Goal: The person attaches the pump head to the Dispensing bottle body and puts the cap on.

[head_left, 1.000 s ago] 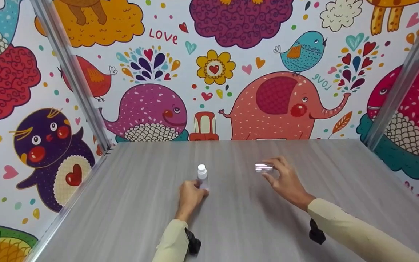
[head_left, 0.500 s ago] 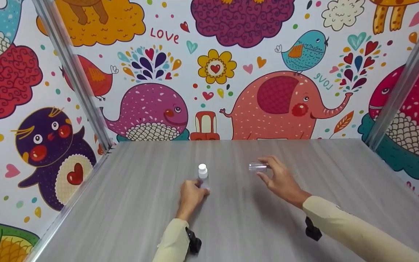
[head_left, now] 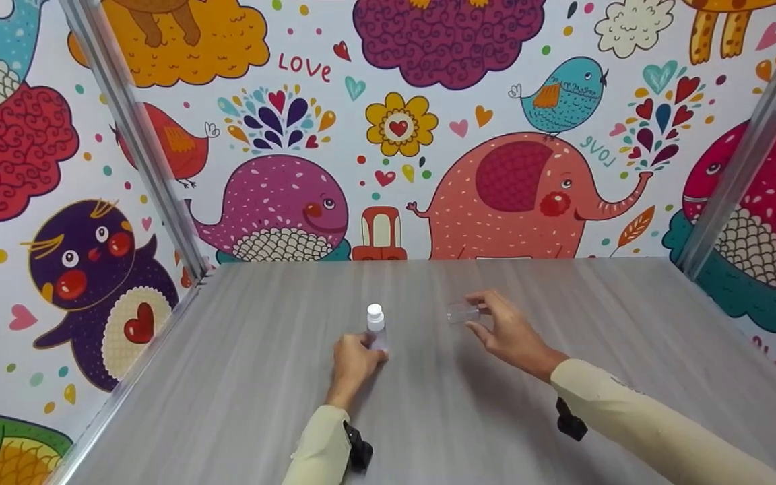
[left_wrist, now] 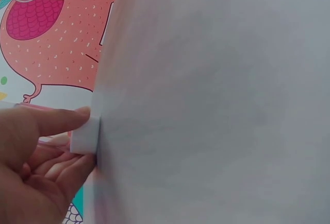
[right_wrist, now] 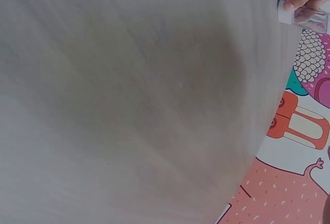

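A small bottle [head_left: 376, 322] with a clear body and a white stepped top stands upright on the table. My left hand [head_left: 354, 364] grips its lower part between thumb and fingers. In the left wrist view, the bottle's white base [left_wrist: 85, 136] is against the tabletop, under the left fingertips. To the right and raised above the table, my right hand [head_left: 512, 333] pinches a clear, cylinder-shaped cap [head_left: 462, 312] by its right end, tilted on its side. The cap is apart from the bottle. The right wrist view shows the right hand only as a sliver at the edge.
The grey wood-grain table [head_left: 260, 391] reaches back to a wall [head_left: 388, 60] printed with cartoon animals. Metal posts [head_left: 139, 141] stand at the back corners. A black wrist camera [head_left: 359, 448] sits on each sleeve.
My right hand has moved left with the clear cap, closer to the bottle. The left hand and the bottle have stayed in place.
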`<action>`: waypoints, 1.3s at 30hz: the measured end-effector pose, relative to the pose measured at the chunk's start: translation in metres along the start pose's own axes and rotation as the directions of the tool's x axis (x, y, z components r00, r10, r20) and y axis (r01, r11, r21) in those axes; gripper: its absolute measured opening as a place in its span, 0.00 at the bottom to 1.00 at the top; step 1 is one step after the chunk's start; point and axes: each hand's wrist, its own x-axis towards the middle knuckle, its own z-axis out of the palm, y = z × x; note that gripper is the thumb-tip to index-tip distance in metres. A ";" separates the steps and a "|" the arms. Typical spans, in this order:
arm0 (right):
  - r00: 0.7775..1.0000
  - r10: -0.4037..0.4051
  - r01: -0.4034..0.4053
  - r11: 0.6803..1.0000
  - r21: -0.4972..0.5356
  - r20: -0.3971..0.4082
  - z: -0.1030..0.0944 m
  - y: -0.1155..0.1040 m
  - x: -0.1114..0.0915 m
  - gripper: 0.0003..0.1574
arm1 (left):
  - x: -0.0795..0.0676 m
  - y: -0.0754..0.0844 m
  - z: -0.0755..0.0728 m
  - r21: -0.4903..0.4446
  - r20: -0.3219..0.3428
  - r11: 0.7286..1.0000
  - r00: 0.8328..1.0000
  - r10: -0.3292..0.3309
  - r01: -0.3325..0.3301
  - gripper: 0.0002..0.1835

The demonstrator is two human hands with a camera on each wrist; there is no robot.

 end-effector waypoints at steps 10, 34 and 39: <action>0.998 -0.047 0.047 0.999 -0.016 0.039 0.005 -0.009 0.010 0.25 | 0.000 -0.001 -0.001 -0.021 0.018 1.000 1.000 0.007 -0.007 0.18; 0.974 -0.228 0.228 0.973 0.031 0.003 0.016 -0.020 0.041 0.24 | 0.001 -0.001 0.000 -0.006 0.012 1.000 1.000 0.001 -0.001 0.16; 0.982 -0.189 0.189 0.982 0.015 0.002 0.019 -0.029 0.048 0.24 | 0.001 -0.002 0.000 -0.013 0.013 1.000 1.000 -0.010 0.010 0.17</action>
